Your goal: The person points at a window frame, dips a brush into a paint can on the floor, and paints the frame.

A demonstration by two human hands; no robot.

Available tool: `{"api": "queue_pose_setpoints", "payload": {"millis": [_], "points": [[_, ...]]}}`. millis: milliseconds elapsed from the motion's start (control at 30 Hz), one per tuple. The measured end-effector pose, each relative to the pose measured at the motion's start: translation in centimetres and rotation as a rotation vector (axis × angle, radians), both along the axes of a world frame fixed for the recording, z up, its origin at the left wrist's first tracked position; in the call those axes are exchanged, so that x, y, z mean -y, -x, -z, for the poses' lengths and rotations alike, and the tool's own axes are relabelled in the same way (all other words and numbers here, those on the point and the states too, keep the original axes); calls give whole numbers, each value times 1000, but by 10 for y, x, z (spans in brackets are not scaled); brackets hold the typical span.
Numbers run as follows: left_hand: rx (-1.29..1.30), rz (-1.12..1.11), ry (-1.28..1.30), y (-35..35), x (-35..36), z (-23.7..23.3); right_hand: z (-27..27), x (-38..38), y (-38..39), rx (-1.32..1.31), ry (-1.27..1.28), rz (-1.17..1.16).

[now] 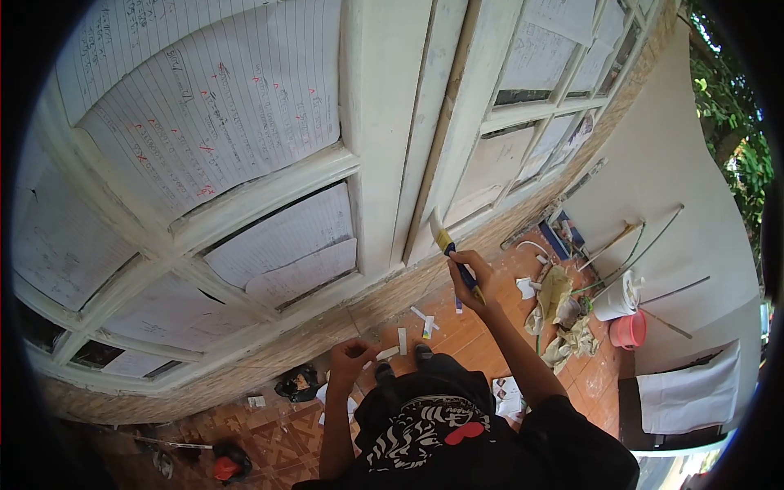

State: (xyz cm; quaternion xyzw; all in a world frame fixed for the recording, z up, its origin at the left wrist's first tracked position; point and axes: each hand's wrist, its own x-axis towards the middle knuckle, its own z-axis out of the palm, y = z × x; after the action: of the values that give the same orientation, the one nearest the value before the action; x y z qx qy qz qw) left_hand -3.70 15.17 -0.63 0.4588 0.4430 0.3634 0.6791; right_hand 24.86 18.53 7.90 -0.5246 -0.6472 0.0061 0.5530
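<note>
Clamped in right hand (467, 273) grip: paintbrush (446, 242), bristles on window frame (384, 163). Likely light, with stiff handle and soft tip; better to hold mid-handle. Left hand (351, 359) curled, contents impossible to tell.

House exterior: a tiled porch being painted. White window frames (384, 122) had panes masked with lined paper (212, 106), above a brick sill (245, 371) and terracotta floor (278, 433). A brush (445, 241) was at the frame; bucket (616, 298), pail (629, 329) and rags (563, 327) sat by a plastered wall (661, 180), foliage (735, 122) beyond.
</note>
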Motion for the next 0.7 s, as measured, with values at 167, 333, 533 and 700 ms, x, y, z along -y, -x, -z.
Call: {"api": "queue_pose_setpoints", "payload": {"millis": [167, 333, 533, 700], "points": [[16, 41, -3, -6, -4, 4, 68, 19, -12, 106, 340, -116], [39, 39, 75, -13, -7, 12, 27, -8, -24, 135, 345, -220], [40, 45, 103, -16, -5, 1, -115, -15, -20, 98, -143, 55], [101, 5, 103, -18, -1, 6, -84, -17, -18, 185, -350, 75]]}}
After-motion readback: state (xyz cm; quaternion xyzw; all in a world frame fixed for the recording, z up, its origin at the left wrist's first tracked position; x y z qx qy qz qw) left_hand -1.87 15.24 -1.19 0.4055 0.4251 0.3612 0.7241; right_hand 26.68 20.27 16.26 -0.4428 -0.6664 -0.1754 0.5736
